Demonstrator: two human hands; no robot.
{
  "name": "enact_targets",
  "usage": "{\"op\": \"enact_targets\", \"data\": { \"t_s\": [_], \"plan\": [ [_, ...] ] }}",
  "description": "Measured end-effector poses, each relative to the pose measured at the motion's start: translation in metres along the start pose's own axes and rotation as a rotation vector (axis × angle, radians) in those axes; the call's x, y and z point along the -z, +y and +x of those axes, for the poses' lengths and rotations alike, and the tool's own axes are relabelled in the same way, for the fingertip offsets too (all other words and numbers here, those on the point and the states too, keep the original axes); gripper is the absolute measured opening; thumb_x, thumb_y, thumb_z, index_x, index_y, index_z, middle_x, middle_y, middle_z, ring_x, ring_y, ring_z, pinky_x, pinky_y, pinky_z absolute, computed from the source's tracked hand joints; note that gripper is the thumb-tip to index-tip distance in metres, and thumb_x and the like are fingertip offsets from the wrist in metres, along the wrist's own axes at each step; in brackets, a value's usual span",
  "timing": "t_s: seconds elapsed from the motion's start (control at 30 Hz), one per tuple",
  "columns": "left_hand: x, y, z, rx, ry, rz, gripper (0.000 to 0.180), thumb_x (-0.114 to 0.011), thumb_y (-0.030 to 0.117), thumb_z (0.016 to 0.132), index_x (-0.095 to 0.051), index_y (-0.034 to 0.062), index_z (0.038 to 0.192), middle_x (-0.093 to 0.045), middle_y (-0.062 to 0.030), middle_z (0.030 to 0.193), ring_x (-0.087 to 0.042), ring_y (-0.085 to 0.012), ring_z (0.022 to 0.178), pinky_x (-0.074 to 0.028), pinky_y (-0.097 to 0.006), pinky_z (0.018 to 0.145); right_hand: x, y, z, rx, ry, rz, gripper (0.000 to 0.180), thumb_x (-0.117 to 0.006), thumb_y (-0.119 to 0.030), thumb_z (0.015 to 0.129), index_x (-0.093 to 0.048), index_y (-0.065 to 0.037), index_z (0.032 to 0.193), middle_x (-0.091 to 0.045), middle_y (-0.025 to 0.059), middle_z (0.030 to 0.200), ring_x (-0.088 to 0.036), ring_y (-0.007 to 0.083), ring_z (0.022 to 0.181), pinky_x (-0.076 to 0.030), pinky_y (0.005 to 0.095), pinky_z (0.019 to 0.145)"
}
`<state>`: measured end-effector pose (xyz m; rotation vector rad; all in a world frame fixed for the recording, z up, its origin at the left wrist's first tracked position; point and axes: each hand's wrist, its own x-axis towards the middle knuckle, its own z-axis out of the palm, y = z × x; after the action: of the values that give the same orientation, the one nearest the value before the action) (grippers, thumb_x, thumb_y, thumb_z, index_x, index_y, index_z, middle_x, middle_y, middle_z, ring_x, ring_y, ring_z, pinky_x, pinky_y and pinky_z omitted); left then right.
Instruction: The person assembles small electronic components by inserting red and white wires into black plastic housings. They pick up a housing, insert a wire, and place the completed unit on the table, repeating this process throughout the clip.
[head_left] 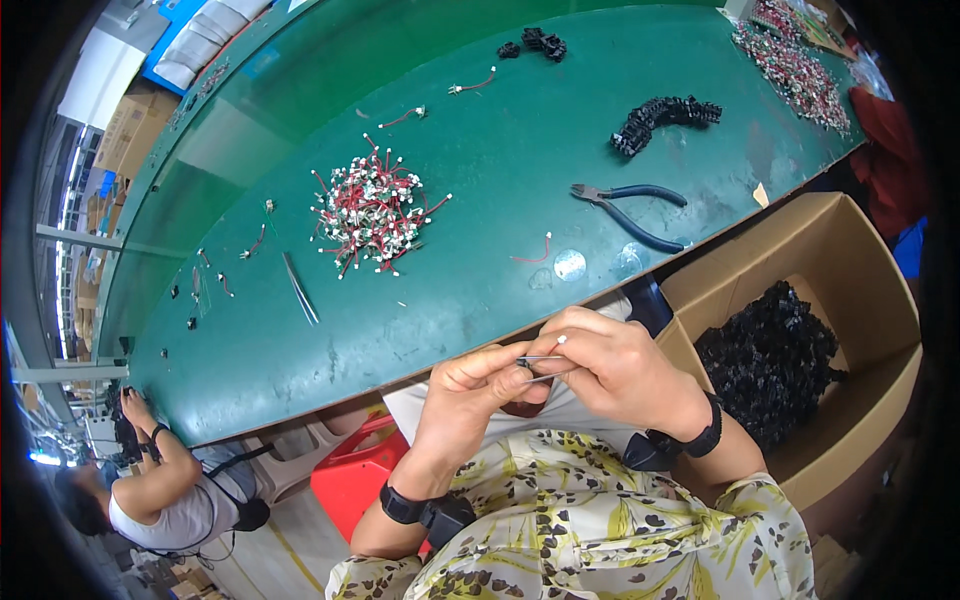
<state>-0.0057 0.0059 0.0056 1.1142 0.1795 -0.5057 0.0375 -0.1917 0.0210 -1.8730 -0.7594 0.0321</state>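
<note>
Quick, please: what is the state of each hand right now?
Left hand: closed, pinching the tweezers.
Right hand: closed, holding a small red wire connector at the tweezers.

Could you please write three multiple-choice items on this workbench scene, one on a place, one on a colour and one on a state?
1. Where does the cardboard box of black plastic parts stand?
A. on the person's right, below the table edge
B. on the tabletop
C. on the person's left

2. What colour are the handles of the cutting pliers on the green table?
A. yellow
B. dark blue
C. white

3. How are the left hand and right hand placed?
A. flat on the table
B. together, pinching metal tweezers and a small red-wired connector
C. inside the box

Answers: 1 A, the box sits beside the right forearm; 2 B, both handles look dark blue; 3 B, the fingertips meet on the tweezers.
</note>
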Motion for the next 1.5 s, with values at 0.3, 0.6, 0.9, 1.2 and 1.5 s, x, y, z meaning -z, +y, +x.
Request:
{"op": "enact_targets", "data": {
  "t_s": [0.3, 0.6, 0.9, 1.2, 1.5],
  "plan": [
    [0.000, 0.004, 0.003, 0.040, -0.044, -0.129, 0.034, -0.061, 0.011, 0.092, -0.059, 0.0019, 0.125, -0.063, -0.0121, 0.121, -0.068, -0.0179, 0.093, -0.057, -0.030, 0.084, -0.001, 0.008, 0.002, -0.099, 0.060, 0.278, 0.016, -0.069, -0.001, 0.080, -0.068, 0.001, 0.096, -0.061, 0.0079, 0.088, -0.061, 0.0193, 0.075, -0.049, 0.0283, 0.064],
    [-0.002, 0.001, 0.003, 0.017, -0.089, -0.271, 0.040, -0.061, 0.010, 0.092, -0.053, -0.0007, 0.130, -0.062, -0.0166, 0.121, -0.066, -0.0217, 0.099, -0.056, -0.036, 0.090, 0.007, 0.004, -0.003, -0.306, 0.091, 0.387, 0.022, -0.074, 0.002, 0.076, -0.072, -0.001, 0.098, -0.063, 0.0043, 0.090, -0.060, 0.0115, 0.084, -0.049, 0.0229, 0.070],
    [0.004, 0.001, 0.003, -0.077, -0.076, -0.019, 0.038, -0.064, -0.006, 0.086, -0.060, -0.0002, 0.123, -0.062, -0.0087, 0.118, -0.062, -0.0134, 0.101, -0.054, -0.028, 0.088, 0.005, 0.003, -0.003, 0.048, 0.097, 0.057, 0.029, -0.070, 0.006, 0.071, -0.072, -0.003, 0.098, -0.064, 0.0083, 0.090, -0.063, 0.0152, 0.071, -0.051, 0.0254, 0.059],
    [-0.007, 0.004, 0.003, -0.561, 0.051, 0.543, 0.037, -0.071, -0.005, 0.077, -0.066, 0.0010, 0.114, -0.064, -0.0102, 0.110, -0.064, -0.0177, 0.097, -0.055, -0.028, 0.080, -0.007, 0.006, -0.013, -0.368, 0.149, 0.426, 0.015, -0.075, -0.010, 0.082, -0.071, 0.001, 0.091, -0.064, 0.0020, 0.080, -0.055, 0.0043, 0.066, -0.040, 0.0190, 0.052],
    [-0.002, 0.014, -0.002, -0.781, 0.185, 0.692, 0.027, -0.070, 0.000, 0.081, -0.065, -0.0010, 0.107, -0.065, -0.0123, 0.106, -0.066, -0.0204, 0.089, -0.056, -0.030, 0.078, -0.009, -0.006, -0.018, -0.691, 0.190, 1.000, 0.010, -0.074, -0.012, 0.083, -0.069, -0.003, 0.083, -0.059, -0.0016, 0.064, -0.040, 0.0007, 0.051, -0.025, 0.0192, 0.045]
  ]
}}
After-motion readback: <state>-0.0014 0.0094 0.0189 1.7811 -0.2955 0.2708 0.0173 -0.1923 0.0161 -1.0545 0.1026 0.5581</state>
